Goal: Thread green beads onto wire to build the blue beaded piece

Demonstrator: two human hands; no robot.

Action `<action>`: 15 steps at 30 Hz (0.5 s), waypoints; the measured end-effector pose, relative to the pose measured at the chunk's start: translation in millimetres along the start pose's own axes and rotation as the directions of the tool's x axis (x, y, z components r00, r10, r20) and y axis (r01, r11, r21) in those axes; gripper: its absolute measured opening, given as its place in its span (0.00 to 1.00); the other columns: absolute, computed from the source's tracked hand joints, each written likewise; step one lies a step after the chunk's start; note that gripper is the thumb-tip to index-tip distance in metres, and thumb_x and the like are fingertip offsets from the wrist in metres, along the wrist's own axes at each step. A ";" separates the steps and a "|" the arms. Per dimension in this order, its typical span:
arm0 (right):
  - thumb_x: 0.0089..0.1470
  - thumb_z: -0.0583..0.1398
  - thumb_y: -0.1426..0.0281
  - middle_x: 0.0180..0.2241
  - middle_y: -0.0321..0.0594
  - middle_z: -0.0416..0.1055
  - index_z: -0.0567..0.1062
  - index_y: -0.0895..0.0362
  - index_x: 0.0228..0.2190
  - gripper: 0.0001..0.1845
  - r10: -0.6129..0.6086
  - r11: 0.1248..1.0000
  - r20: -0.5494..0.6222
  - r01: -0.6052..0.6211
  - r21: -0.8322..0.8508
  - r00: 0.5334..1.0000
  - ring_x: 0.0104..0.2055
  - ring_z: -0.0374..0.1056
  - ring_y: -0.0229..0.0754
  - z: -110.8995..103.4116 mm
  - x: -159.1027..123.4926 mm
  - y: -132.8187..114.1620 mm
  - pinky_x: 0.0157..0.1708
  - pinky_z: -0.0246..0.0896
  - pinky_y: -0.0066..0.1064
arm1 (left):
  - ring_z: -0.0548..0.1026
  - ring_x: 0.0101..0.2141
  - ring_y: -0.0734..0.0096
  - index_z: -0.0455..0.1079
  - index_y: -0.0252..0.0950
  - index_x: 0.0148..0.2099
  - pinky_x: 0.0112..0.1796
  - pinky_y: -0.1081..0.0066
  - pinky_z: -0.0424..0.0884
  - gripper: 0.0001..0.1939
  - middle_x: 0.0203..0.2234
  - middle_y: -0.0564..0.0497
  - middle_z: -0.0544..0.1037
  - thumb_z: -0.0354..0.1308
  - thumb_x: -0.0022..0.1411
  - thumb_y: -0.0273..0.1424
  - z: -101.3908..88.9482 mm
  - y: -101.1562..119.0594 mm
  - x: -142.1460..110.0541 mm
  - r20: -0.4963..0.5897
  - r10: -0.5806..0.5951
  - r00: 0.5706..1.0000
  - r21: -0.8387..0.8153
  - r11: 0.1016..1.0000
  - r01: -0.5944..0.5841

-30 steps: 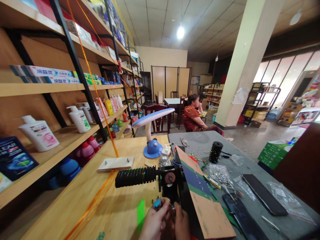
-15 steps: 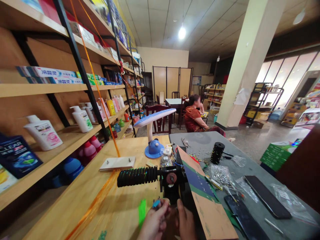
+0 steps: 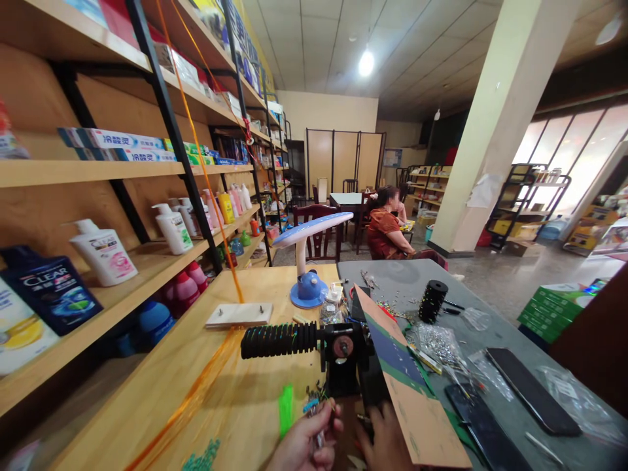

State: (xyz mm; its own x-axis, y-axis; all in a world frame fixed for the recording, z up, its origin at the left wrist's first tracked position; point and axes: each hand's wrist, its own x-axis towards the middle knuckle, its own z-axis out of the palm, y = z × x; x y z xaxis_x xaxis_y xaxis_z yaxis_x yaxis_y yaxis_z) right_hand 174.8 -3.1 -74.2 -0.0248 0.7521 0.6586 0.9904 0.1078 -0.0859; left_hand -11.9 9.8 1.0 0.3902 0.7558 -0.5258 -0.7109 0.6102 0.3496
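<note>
My left hand (image 3: 309, 439) is closed at the bottom middle. Its thumb and finger pinch something tiny and thin, and a silvery piece shows within the curled fingers. Just beyond the fingertips lies a small blue item (image 3: 310, 405) among tiny dark pieces. My right hand (image 3: 385, 437) reaches low beside the cardboard strip (image 3: 417, 405); its fingers are dark and partly hidden, so their grip is unclear. Above both hands stands a black clamp device (image 3: 342, 356) carrying a ridged black roller (image 3: 279, 340) wound with thin coloured threads.
Orange threads (image 3: 196, 386) run under a white block (image 3: 239, 315). Bright green strands (image 3: 286, 409) and green bits (image 3: 202, 456) lie left. A blue lamp (image 3: 308, 288) stands behind. On the grey table are phones (image 3: 532, 390), bags of small parts (image 3: 440, 347) and another black roller (image 3: 432, 301). A person (image 3: 387, 226) sits beyond.
My right hand has moved right and down, away from my left hand, toward the cardboard strip. My left hand stays closed near the same place. The view has shifted slightly left.
</note>
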 end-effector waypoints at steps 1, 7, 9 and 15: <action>0.62 0.55 0.52 0.27 0.45 0.77 0.81 0.50 0.29 0.22 -0.016 1.000 0.003 0.016 -0.006 1.000 0.30 0.73 0.50 1.0 -0.1 1.7 0.33 0.65 0.37 | 0.79 0.21 0.78 0.74 0.30 0.32 0.11 0.87 0.50 0.06 0.26 0.49 0.80 0.67 0.59 0.19 -0.6 0.7 -1.1 -0.002 -0.029 1.000 -0.018 0.999 0.029; 0.62 0.56 0.54 0.31 0.44 0.80 0.82 0.50 0.33 0.18 -0.081 0.995 0.004 0.081 0.062 0.997 0.33 0.76 0.50 -0.8 2.7 7.8 0.34 0.67 0.36 | 0.80 0.21 0.75 0.73 0.28 0.33 0.11 0.87 0.51 0.05 0.26 0.48 0.79 0.63 0.63 0.18 -1.3 4.0 -6.9 -0.028 -0.107 0.994 -0.080 0.991 0.105; 0.62 0.57 0.56 0.34 0.44 0.81 0.82 0.50 0.35 0.17 -0.111 0.989 -0.005 0.111 0.095 0.994 0.35 0.77 0.50 -4.6 4.8 6.2 0.37 0.67 0.35 | 0.80 0.22 0.74 0.73 0.28 0.33 0.11 0.87 0.51 0.05 0.26 0.47 0.79 0.63 0.63 0.18 -2.9 4.3 -8.1 -0.023 -0.113 0.993 -0.087 0.990 0.111; 0.62 0.57 0.63 0.35 0.40 0.82 0.79 0.51 0.37 0.11 -0.189 0.963 -0.071 0.199 0.182 0.979 0.35 0.78 0.47 -11.5 7.9 0.5 0.38 0.69 0.32 | 0.80 0.24 0.75 0.74 0.30 0.34 0.12 0.88 0.51 0.07 0.29 0.48 0.79 0.67 0.58 0.17 -9.6 5.4 -13.6 -0.014 -0.122 0.992 -0.079 0.990 0.121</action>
State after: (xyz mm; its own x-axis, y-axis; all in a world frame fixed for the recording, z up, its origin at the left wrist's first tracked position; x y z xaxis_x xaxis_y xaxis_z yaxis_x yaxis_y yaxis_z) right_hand 176.7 -4.6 -60.4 -0.2019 0.6701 0.7143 0.9243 0.3716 -0.0874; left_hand -26.7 0.6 2.6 0.4657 0.6721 -0.5757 -0.7025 0.6764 0.2214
